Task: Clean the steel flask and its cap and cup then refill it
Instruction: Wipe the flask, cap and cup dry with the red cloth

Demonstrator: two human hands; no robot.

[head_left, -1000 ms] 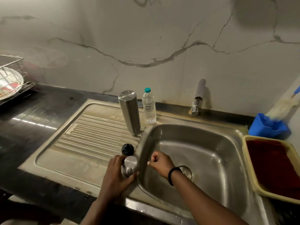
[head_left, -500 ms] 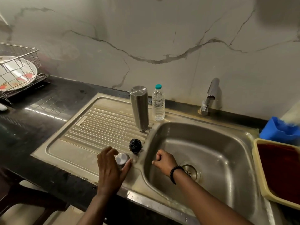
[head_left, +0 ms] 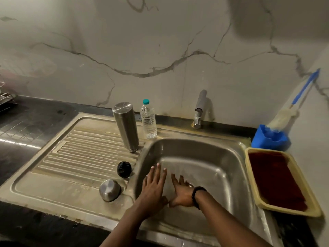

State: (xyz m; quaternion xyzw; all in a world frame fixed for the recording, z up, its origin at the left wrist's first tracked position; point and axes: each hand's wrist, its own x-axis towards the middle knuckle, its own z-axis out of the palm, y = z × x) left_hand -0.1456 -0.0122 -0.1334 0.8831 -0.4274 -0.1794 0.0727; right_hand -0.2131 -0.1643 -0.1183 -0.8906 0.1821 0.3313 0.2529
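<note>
The steel flask stands upside down on the ribbed drainboard, near the basin's back left corner. Its black cap lies on the drainboard in front of it. The steel cup sits mouth down near the front edge, left of the basin. My left hand and my right hand hang side by side over the sink basin, fingers straight and spread, holding nothing. A black band circles my right wrist.
A small plastic water bottle with a teal cap stands beside the flask. The tap is at the back. A yellow tray with a red cloth, a blue holder and a brush are on the right. Dark counter lies left.
My left hand let go of the steel cup on the drainboard and moved right over the basin. My right hand uncurled its fingers. Both hands now hang flat together.
</note>
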